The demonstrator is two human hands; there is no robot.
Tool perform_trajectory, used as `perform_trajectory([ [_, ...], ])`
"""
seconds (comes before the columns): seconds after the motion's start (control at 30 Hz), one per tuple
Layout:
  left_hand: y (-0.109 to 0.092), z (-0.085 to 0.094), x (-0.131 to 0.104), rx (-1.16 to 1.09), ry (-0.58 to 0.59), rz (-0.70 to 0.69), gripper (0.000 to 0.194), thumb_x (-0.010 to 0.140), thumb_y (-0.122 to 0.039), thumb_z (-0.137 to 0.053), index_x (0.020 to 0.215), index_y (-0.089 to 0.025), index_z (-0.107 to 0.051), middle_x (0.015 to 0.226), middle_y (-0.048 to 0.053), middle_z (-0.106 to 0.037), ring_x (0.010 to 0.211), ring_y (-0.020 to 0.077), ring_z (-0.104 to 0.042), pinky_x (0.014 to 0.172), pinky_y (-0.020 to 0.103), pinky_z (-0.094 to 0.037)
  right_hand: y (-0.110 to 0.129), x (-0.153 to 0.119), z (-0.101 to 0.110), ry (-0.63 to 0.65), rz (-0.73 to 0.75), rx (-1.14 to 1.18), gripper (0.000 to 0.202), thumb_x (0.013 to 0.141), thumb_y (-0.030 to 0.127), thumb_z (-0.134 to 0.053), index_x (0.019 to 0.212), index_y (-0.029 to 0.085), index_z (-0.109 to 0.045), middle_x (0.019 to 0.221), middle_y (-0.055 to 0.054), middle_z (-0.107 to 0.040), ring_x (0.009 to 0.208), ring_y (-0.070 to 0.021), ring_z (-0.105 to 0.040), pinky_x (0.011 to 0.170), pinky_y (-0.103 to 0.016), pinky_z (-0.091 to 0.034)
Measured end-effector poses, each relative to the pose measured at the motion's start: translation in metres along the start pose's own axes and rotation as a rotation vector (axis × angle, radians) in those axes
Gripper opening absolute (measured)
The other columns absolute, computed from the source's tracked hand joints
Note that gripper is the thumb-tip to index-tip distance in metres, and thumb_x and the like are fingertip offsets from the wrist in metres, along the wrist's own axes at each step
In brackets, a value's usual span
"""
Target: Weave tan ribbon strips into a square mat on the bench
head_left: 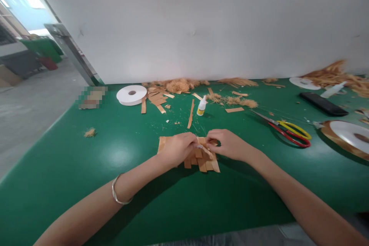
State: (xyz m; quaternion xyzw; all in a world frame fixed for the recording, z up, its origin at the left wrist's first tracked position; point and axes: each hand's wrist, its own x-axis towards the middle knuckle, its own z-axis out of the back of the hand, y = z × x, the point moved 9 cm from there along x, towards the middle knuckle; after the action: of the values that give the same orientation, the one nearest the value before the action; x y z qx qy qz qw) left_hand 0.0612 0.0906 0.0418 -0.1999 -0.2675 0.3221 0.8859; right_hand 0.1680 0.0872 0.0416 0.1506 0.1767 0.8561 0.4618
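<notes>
A small mat of overlapping tan strips (202,164) lies on the green table in front of me, its lower edge stepped. My left hand (181,148) rests over its left part, thumb and fingers pinched on a narrow tan strip (206,151). From the other side my right hand (226,144) has its thumb and index finger closed at the same strip, over the mat's upper right. My fingers hide part of the mat and the strip's ends. Just beyond them stands a small white glue bottle (201,107) with a yellow label.
Scissors (288,130) with red and yellow handles lie at right, near a ribbon roll (348,138) and a black case (323,103). A white roll (132,95), loose tan strips (157,98) and fibre tufts (181,85) lie along the white partition (190,27).
</notes>
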Motion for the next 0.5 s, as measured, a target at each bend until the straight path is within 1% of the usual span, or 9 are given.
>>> perform_trajectory([
  [0.07,0.01,-0.002,0.005,-0.283,0.025,0.189,0.026,0.091,-0.025,-0.048,0.069,-0.016,-0.056,0.063,0.0,-0.058,0.061,0.0109,-0.053,0.058,0.023,-0.043,-0.005,0.0,0.004,-0.021,-0.018,0.098,0.016,0.085,0.026,-0.05,0.077,0.019,-0.062,0.079,-0.004,-0.065,0.069,-0.0151,-0.059,0.063,-0.027,-0.044],
  [0.13,0.016,-0.008,0.007,-0.584,0.057,0.345,0.028,0.09,-0.031,-0.05,0.069,-0.015,-0.058,0.063,0.0,-0.059,0.056,0.0095,-0.053,0.056,0.023,-0.044,-0.009,0.0,0.007,-0.047,-0.035,0.19,0.017,0.087,0.03,-0.051,0.081,0.019,-0.063,0.081,-0.005,-0.067,0.071,-0.0156,-0.061,0.064,-0.027,-0.047],
  [0.2,0.017,-0.014,0.009,-0.801,0.077,0.429,0.025,0.088,-0.031,-0.054,0.072,-0.014,-0.06,0.067,0.001,-0.061,0.055,0.0084,-0.052,0.056,0.022,-0.045,-0.014,0.0,0.009,-0.079,-0.062,0.26,0.017,0.087,0.033,-0.052,0.087,0.02,-0.063,0.083,-0.004,-0.068,0.073,-0.0158,-0.062,0.064,-0.027,-0.048],
  [0.23,0.018,-0.015,0.011,-0.862,0.081,0.446,0.022,0.087,-0.029,-0.055,0.073,-0.013,-0.061,0.069,0.002,-0.063,0.055,0.008,-0.052,0.056,0.022,-0.045,-0.016,0.001,0.011,-0.101,-0.075,0.284,0.017,0.087,0.034,-0.052,0.09,0.021,-0.063,0.083,-0.004,-0.068,0.073,-0.0157,-0.062,0.064,-0.027,-0.049],
  [0.33,0.019,-0.015,0.013,-0.911,0.08,0.45,0.015,0.086,-0.023,-0.056,0.077,-0.013,-0.064,0.072,0.002,-0.064,0.056,0.0073,-0.053,0.058,0.022,-0.046,-0.016,0.0,0.014,-0.167,-0.084,0.32,0.016,0.088,0.031,-0.053,0.096,0.022,-0.062,0.081,-0.002,-0.069,0.071,-0.0146,-0.063,0.064,-0.026,-0.049],
  [0.43,0.02,-0.015,0.012,-0.876,0.08,0.444,0.014,0.086,-0.021,-0.055,0.082,-0.013,-0.065,0.076,0.002,-0.065,0.057,0.0073,-0.054,0.06,0.022,-0.046,-0.01,0.0,0.015,-0.206,-0.043,0.295,0.017,0.089,0.028,-0.051,0.095,0.022,-0.065,0.085,-0.003,-0.07,0.075,-0.0147,-0.064,0.065,-0.026,-0.05],
  [0.5,0.021,-0.016,0.01,-0.841,0.086,0.436,0.014,0.085,-0.022,-0.055,0.083,-0.014,-0.065,0.077,0.002,-0.065,0.059,0.008,-0.054,0.06,0.023,-0.047,-0.006,-0.001,0.014,-0.221,-0.007,0.251,0.02,0.091,0.029,-0.049,0.092,0.022,-0.068,0.086,-0.004,-0.07,0.076,-0.0156,-0.064,0.066,-0.027,-0.05],
])
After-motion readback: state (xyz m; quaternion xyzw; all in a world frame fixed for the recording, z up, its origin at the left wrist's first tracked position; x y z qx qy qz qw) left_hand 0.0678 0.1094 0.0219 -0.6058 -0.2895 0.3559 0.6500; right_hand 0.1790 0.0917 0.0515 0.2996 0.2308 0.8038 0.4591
